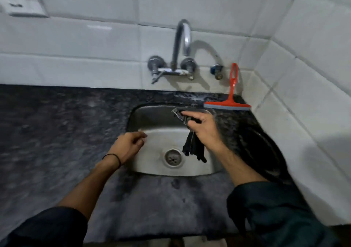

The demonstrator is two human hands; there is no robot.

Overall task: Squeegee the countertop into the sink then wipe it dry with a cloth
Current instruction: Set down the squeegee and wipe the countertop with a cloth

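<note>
A red squeegee point(228, 102) leans against the tiled wall at the back right corner, its blade resting on the dark granite countertop point(57, 132). My right hand point(204, 131) hovers over the steel sink point(157, 121) and grips a dark cloth point(193, 146), which hangs down from the fist toward the basin. My left hand point(129, 145) is over the sink's left rim with fingers loosely curled and nothing in it. The cloth's upper end pokes out above my right fingers.
A chrome wall faucet point(182, 41) with two knobs arches over the sink's back. A small valve point(216, 72) sits on the wall to its right. The drain point(172, 158) is at the basin's centre. A tiled side wall closes the right. A socket plate point(20, 1) is top left.
</note>
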